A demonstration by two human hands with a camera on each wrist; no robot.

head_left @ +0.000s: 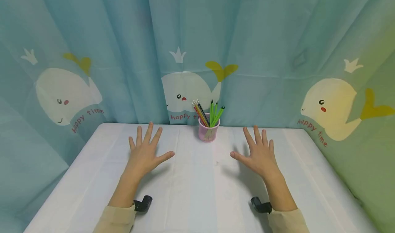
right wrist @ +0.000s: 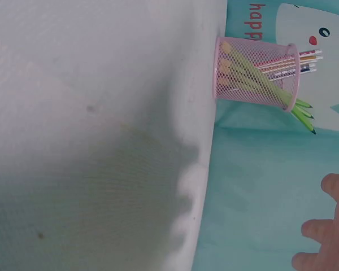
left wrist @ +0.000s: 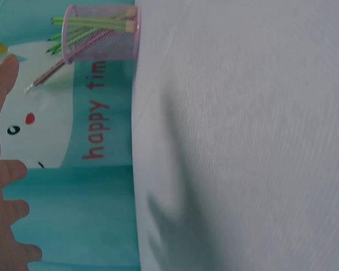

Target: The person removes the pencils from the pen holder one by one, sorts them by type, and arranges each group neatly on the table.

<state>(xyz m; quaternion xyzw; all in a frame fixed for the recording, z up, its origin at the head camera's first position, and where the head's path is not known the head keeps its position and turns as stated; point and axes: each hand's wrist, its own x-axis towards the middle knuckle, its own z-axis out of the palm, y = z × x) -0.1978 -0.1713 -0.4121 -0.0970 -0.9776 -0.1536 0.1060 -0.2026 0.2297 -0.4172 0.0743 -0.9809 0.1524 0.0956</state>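
Observation:
A pink mesh pencil cup [head_left: 207, 134] stands upright near the table's far edge, between and beyond the two hands. Green pencils [head_left: 217, 115] lean to its right, their dark tips up. Several darker pencils [head_left: 200, 111] with white ends up lean left. My left hand [head_left: 143, 157] is held over the table with fingers spread, holding nothing. On the other side, my right hand [head_left: 260, 157] hovers likewise, fingers apart and thumb toward the middle. Both wrist views show the mesh cup [left wrist: 101, 53] [right wrist: 254, 90] apart from the fingers.
A white cloth covers the table [head_left: 197, 192]. Behind it hangs a blue-green curtain [head_left: 265, 99] printed with whales, close to the far edge. Each wrist bears a small black camera mount [head_left: 143, 203], below beige sleeves [head_left: 115, 219].

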